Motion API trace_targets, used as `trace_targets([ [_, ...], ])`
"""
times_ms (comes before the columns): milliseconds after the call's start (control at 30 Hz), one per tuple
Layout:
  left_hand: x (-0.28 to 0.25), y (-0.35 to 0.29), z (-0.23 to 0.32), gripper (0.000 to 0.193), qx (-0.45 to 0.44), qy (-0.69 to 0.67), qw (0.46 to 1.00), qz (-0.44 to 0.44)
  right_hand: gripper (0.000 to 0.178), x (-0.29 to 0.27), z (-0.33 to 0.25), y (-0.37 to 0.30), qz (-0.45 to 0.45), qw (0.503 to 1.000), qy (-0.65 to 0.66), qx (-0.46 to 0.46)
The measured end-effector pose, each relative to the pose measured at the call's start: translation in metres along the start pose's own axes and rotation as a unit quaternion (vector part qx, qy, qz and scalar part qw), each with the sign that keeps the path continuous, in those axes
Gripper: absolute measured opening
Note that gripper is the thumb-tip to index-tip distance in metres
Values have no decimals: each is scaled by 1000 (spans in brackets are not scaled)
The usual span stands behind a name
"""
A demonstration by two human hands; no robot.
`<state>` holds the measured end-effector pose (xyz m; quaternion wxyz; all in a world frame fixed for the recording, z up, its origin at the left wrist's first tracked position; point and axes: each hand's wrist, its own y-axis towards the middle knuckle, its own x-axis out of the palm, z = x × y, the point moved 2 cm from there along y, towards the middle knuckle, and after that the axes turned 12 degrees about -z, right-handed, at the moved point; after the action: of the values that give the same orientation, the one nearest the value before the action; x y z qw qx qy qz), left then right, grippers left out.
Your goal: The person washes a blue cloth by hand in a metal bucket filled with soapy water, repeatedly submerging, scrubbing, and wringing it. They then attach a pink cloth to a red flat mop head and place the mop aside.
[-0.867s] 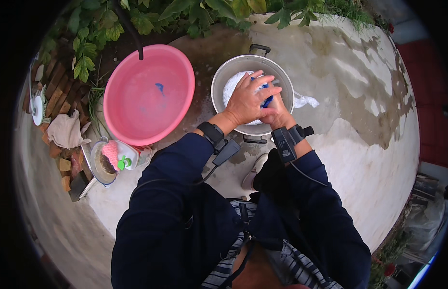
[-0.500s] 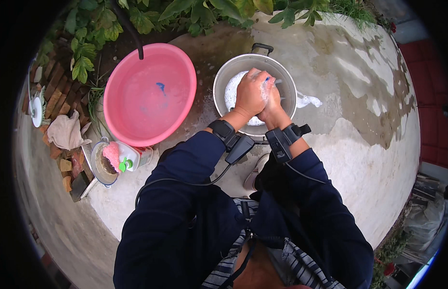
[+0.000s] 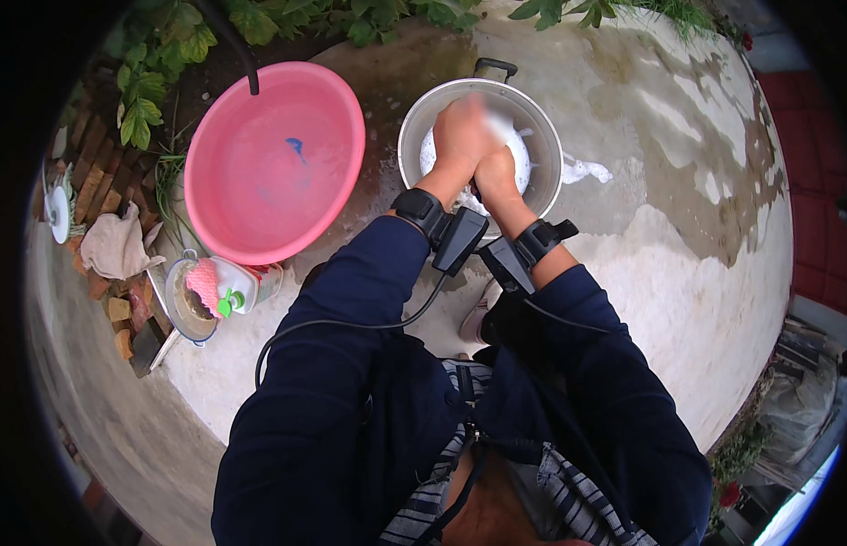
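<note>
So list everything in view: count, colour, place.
basin: one, pink, left of pot
pot: one, grey, upper centre
foam: two patches, white, in and beside pot
hose: one, black, over basin
bottle: one, white, green-topped, below basin
bowl: one, grey, beside bottle
knobbly cloth: one, pink, bowl's edge
rag: one, beige, on bricks
bricks: several, brown, left
plants: several, green, top
wrist devices: two, black, wrists
shoe: one, pale, below pot
sleeves: two, navy, below
left grip and right grip: two, bare, touching, over pot

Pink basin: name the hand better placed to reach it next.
Probably the left hand: over the metal pot, it lies nearer the pink basin, which stands to the left; the right hand lies farther away.
</note>
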<state>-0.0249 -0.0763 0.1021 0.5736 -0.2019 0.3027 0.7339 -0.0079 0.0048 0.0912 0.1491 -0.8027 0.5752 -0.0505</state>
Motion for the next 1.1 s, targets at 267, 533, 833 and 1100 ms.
trace_targets([
  [267, 5, -5, -3, 27, -253, -595, 763, -10, 33, -10, -8, -9, -12, 949, -286, -133],
  [533, -21, -7, -4, 27, -351, -688, 631, -72, 41, -11, -48, -33, -132, 906, -400, -37],
  [833, -65, -33, 9, 38, -274, -716, 624, -149, 45, -44, -55, -35, -318, 894, -291, -125],
  [1100, -107, -52, 4, 41, -198, -514, 833, -52, 40, -44, -68, -36, -282, 946, -151, -51],
])
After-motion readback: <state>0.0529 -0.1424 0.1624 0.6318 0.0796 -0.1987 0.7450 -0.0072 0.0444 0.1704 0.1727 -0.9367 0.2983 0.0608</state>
